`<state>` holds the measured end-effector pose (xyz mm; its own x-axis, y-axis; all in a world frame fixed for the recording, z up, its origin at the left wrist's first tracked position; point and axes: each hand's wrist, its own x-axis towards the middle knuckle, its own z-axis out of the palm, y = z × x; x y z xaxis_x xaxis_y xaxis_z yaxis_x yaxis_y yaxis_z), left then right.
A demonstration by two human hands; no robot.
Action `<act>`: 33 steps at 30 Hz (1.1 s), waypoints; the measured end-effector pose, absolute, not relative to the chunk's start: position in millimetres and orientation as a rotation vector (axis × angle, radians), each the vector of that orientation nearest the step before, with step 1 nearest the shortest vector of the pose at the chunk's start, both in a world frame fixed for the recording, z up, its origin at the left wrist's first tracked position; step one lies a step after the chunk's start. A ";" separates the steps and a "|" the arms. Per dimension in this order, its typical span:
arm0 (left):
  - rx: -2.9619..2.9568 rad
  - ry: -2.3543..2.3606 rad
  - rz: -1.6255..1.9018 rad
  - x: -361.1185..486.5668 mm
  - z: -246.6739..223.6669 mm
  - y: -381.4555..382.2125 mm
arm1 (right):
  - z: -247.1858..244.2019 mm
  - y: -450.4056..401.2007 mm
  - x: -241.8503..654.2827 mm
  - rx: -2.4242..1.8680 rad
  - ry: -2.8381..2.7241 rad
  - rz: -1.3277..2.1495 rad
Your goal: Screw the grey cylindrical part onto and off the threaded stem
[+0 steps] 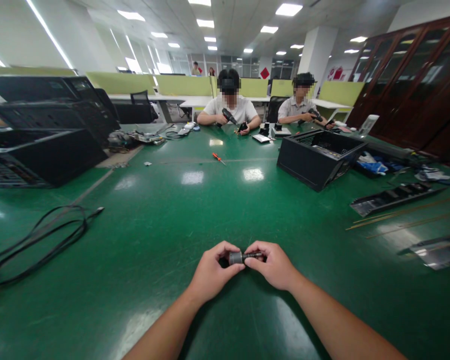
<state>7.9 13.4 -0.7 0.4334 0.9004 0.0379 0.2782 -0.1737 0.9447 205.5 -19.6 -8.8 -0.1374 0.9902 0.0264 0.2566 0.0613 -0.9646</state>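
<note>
Between my two hands is a small grey metal cylinder with a thin ridged shaft point(236, 257), held just above the green table point(180, 215). The thumb and fingers of my left hand point(212, 272) close round its wide cylindrical end. On the other side, my right hand point(275, 265) pinches the shaft, which points to the right. The fingertips of both hands nearly meet at the middle of the part. Its exact kind is too small to make out, and the fingers hide some of it.
An orange screwdriver point(218, 158) lies ahead. Black cable point(75, 232) coils at left, near black computer cases point(60, 155). Another black case point(318, 160) stands right, beyond thin rods point(390, 215). Across the table, two people point(230, 107) hold power drills point(229, 116).
</note>
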 end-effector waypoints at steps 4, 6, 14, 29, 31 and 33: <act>1.696 1.039 0.778 7.9 0.8 12.9 | -8.7 -20.1 205.1 -1.301 -1.515 1.146; 1.706 1.041 0.774 8.0 1.6 12.4 | -9.1 -20.3 205.0 -1.299 -1.516 1.148; 1.732 1.036 0.762 7.2 0.5 12.3 | -11.9 -19.7 206.2 -1.292 -1.521 1.153; 1.757 1.064 0.768 8.0 5.1 10.7 | -9.3 -19.8 206.6 -1.285 -1.515 1.163; 1.752 1.059 0.768 7.5 4.5 10.9 | -9.1 -19.5 206.7 -1.288 -1.516 1.166; 1.743 1.054 0.769 7.2 3.9 11.2 | -9.5 -19.1 206.7 -1.287 -1.510 1.178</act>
